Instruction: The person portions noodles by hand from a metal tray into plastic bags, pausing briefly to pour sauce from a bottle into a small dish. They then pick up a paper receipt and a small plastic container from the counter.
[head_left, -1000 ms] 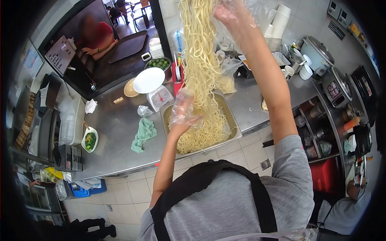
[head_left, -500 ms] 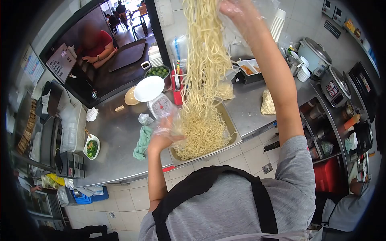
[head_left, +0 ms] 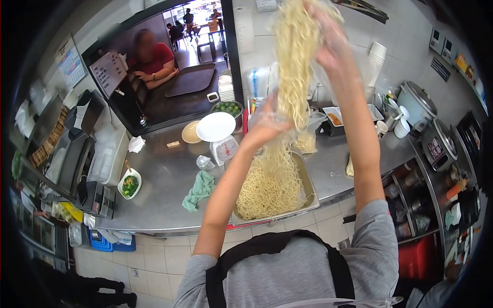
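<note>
Noodles (head_left: 294, 66): I am holding them above the metal pan (head_left: 307, 186), right hand (head_left: 331, 43) clamping its fingers. Left hand (head_left: 267, 123): touching lower strands, finger closure unclear. Pan: sitting at the table's (head_left: 160, 205) near edge, room opening between cloth (head_left: 199, 190) and bowl (head_left: 122, 179).

The left hand (head_left: 267, 120) is above the far part of the pan (head_left: 310, 193), which sits on the table (head_left: 154, 205) with noodles (head_left: 269, 192) in it. Left of that hand stands the scale (head_left: 224, 150), a plate (head_left: 215, 127) on top; nearer the body lies the cloth (head_left: 199, 191), and farther left a bowl (head_left: 134, 174) holding greens (head_left: 129, 186). Beyond the scale is a container (head_left: 239, 114) of round fruits (head_left: 227, 107). Right of the right hand (head_left: 331, 43) is a cup stack (head_left: 376, 59), with the rice cooker (head_left: 418, 105) farther right.
</note>
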The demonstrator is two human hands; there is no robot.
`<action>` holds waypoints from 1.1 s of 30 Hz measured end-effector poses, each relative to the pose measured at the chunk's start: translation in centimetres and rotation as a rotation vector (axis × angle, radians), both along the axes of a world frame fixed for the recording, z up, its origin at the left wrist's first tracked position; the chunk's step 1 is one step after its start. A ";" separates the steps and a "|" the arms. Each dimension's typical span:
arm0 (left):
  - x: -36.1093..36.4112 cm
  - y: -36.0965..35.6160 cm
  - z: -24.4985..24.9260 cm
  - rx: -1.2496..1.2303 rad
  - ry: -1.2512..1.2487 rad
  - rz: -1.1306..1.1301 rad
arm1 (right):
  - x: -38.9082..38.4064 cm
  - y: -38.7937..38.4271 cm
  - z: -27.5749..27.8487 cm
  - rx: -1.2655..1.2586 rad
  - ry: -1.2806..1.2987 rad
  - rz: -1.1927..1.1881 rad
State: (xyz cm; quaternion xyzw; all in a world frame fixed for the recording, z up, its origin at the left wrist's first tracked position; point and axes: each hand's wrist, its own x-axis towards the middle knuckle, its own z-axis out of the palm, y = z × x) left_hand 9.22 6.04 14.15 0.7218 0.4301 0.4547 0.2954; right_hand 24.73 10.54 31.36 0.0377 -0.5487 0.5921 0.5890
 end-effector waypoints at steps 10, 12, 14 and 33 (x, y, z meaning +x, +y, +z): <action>-3.8 -0.6 -6.3 0.003 -0.169 -0.026 | 4.7 -4.3 -24.4 -0.461 -0.396 0.032; -1.8 -0.7 -5.4 0.137 0.179 -0.034 | 1.1 -7.5 -25.9 -0.594 -0.722 -0.221; 0.4 -1.9 -5.5 0.225 0.183 -0.123 | 0.1 -6.3 -34.0 -0.306 -0.783 -0.383; -5.2 -3.7 -22.5 -0.135 0.629 0.036 | 3.9 -4.3 -33.7 -0.500 -0.525 -0.570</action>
